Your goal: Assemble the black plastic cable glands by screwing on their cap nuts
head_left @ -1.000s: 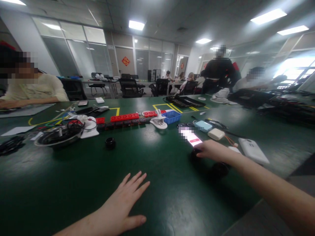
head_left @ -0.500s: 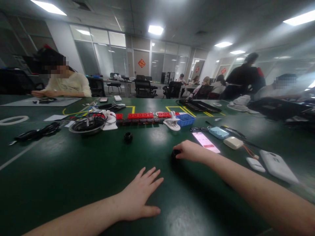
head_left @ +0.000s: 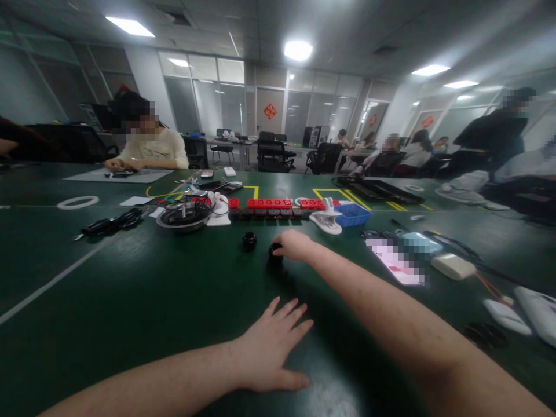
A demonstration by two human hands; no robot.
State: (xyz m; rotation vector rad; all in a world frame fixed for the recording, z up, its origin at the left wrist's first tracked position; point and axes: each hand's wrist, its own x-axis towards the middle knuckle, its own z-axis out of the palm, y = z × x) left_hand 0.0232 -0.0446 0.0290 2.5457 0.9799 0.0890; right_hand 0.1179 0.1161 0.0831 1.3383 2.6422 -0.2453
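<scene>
My left hand lies flat over the green table with its fingers spread, holding nothing. Farther off, my right hand grips a small, glossy black round piece at the tabletop; the fingers hide part of it. Just left of that piece, and apart from it, stands a second squat black round piece with what looks like a hollow top. Their exact kind I cannot make out.
Behind them runs a row of red-topped blocks, between a metal bowl of cables and a blue basket. A white clip is beside the basket. At right lie a phone and a cream case. Several people sit beyond.
My right hand has carried the black round piece leftward and away from me, close to the second one. My left hand keeps its spread pose. The view has turned a little left.
</scene>
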